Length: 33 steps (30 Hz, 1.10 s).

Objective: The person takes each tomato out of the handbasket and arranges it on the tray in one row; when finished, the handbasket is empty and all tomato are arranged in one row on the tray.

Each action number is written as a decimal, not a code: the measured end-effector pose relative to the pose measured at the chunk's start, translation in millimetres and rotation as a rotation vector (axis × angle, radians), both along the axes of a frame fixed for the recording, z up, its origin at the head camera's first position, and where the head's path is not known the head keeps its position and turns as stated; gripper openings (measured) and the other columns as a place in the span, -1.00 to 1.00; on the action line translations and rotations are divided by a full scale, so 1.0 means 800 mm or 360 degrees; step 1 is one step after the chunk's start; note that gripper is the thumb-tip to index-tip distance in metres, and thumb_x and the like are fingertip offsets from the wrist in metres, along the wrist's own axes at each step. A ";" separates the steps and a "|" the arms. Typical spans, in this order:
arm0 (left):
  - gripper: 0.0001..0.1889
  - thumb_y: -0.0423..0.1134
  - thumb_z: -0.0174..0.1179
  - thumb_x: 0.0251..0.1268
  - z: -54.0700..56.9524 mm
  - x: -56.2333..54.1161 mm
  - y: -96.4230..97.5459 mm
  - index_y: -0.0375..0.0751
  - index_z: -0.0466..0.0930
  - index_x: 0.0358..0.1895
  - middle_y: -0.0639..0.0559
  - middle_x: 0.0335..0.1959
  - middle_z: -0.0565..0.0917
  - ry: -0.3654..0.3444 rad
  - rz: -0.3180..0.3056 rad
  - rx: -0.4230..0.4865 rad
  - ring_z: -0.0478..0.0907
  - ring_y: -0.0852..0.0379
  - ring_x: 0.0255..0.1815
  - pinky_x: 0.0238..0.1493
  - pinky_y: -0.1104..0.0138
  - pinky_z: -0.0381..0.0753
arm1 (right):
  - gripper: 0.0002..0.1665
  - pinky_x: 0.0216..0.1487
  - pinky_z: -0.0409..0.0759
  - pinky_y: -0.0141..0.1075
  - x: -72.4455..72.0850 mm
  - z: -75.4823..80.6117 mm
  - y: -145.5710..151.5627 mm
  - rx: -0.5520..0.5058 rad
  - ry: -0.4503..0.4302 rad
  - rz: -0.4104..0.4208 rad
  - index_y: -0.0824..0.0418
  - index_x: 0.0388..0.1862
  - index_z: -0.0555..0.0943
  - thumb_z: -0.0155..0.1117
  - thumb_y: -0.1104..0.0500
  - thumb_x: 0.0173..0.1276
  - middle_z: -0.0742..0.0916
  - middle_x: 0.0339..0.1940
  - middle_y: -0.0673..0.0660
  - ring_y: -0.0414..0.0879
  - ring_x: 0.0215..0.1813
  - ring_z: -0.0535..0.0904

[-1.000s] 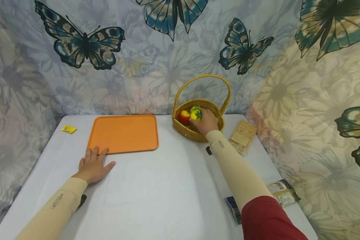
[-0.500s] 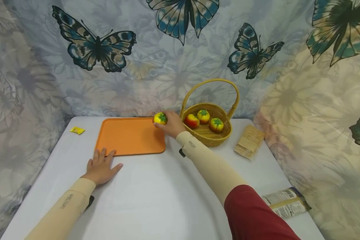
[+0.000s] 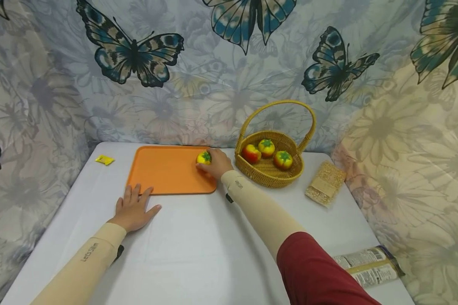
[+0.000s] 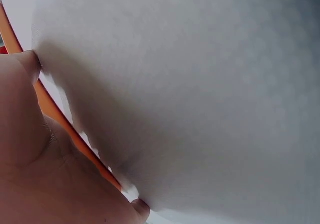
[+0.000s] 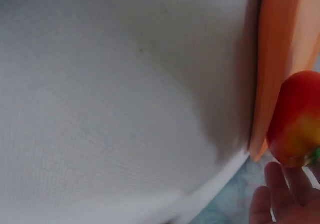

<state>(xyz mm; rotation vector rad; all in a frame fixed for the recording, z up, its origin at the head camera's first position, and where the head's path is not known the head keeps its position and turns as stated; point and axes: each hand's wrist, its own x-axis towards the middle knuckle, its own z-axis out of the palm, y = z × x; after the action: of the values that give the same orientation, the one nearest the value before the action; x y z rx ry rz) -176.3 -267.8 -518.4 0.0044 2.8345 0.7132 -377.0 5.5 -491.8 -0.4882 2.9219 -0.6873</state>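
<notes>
In the head view, my right hand (image 3: 217, 164) holds a red-and-yellow fruit with a green leafy cap (image 3: 204, 157) at the right end of an orange tray (image 3: 168, 169). The right wrist view shows the red side of this fruit (image 5: 299, 119) close by the tray wall (image 5: 274, 59), with fingers (image 5: 282, 191) at its capped end; I cannot tell whether it touches the tray. My left hand (image 3: 134, 209) lies with fingers spread at the tray's front left edge, fingertips on the rim. Several similar fruits are not there; three (image 3: 266, 148) sit in a wicker basket (image 3: 269, 180).
The basket's tall handle (image 3: 278, 101) arches up right of the tray. A packet of grains (image 3: 325, 183) lies beyond it. Nearer me on the right is a printed packet (image 3: 374, 267), partly behind my sleeve. A small yellow wrapped piece (image 3: 104, 159) lies at the far left.
My right hand has lifted a fruit from the basket, carried it left to the tray and lowered it slightly. The left hand stays at the tray edge; the head view has shifted.
</notes>
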 end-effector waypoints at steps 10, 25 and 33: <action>-0.05 0.34 0.01 0.59 -0.001 0.001 0.006 -0.29 0.00 0.70 -0.52 0.68 -0.29 0.0006 0.0005 0.0004 -0.59 -0.50 0.65 0.46 -0.49 -0.44 | 0.07 0.32 0.48 0.13 0.003 -0.003 0.003 0.0136 0.0041 -0.0025 0.05 0.71 0.24 0.29 -0.46 0.44 0.51 0.50 0.21 0.16 0.42 0.49; -0.02 0.39 -0.04 0.58 -0.007 0.002 0.000 -0.28 -0.05 0.71 -0.53 0.67 -0.34 -0.0020 -0.0032 0.0010 -0.65 -0.52 0.63 0.42 -0.52 -0.49 | 0.03 0.50 0.39 0.08 0.017 0.055 0.034 0.0011 0.0313 0.0053 0.20 0.71 0.19 0.20 -0.38 0.55 0.46 0.58 0.21 0.13 0.55 0.40; 0.00 0.40 -0.04 0.58 -0.002 -0.001 -0.001 -0.29 -0.09 0.71 -0.57 0.65 -0.36 -0.0056 -0.0072 0.0017 -0.65 -0.56 0.61 0.39 -0.54 -0.51 | -0.18 0.47 0.42 -0.08 0.029 0.110 0.092 -0.0210 0.0657 0.0073 0.26 0.63 0.30 0.18 -0.19 0.65 0.53 0.48 0.23 0.09 0.44 0.47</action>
<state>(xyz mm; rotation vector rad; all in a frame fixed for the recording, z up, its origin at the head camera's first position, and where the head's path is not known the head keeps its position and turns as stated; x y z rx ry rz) -177.5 -268.3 -519.6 0.0572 2.7880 0.7116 -354.2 79.0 -403.7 -0.7947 3.2409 -0.8696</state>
